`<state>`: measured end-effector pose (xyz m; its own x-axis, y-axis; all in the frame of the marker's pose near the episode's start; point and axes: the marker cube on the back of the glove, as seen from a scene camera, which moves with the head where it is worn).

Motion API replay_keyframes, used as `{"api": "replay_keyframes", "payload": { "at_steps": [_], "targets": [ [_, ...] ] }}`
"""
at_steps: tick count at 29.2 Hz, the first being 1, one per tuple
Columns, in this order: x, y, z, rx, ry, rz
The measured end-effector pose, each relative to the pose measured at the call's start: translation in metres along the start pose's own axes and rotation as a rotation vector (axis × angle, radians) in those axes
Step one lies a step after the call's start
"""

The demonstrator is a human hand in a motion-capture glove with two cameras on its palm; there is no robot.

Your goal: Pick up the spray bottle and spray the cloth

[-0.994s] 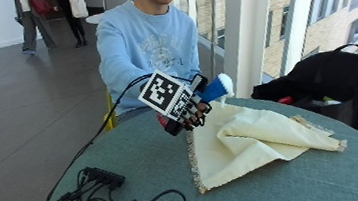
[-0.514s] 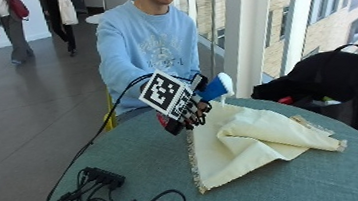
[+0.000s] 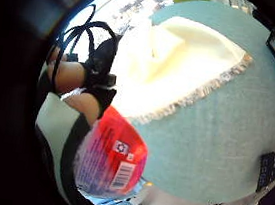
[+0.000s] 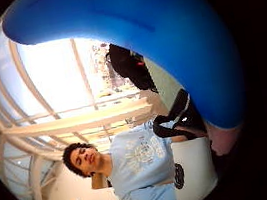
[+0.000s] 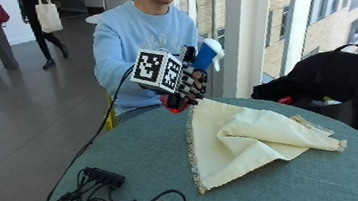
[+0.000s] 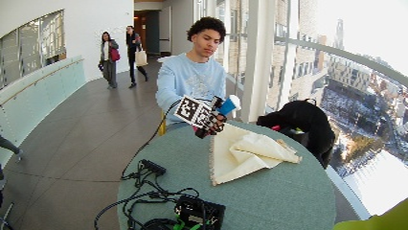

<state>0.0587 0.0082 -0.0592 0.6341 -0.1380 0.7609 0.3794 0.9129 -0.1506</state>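
The grip (image 5: 187,84) was clamped round the spray bottle (image 5: 204,57), held above the bench (image 5: 138,160) edge just beside the cloth (image 5: 250,138), a barcode label on its red base, text unreadable.

Black-gloved right hand (image 5: 183,82) risen toward 12 o'clock, red plastic spray bottle with a blue head (image 5: 204,57) carried up in its grip, now higher above the cream fringed cloth (image 5: 250,138).
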Motion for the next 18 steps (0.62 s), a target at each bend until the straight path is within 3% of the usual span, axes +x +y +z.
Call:
{"api": "replay_keyframes", "payload": {
  "at_steps": [10,18],
  "targets": [
    [-0.082,0.017,0.05,0.151,-0.083,-0.331],
    [-0.109,-0.012,0.122,0.15,-0.147,-0.443]
  ]
}}
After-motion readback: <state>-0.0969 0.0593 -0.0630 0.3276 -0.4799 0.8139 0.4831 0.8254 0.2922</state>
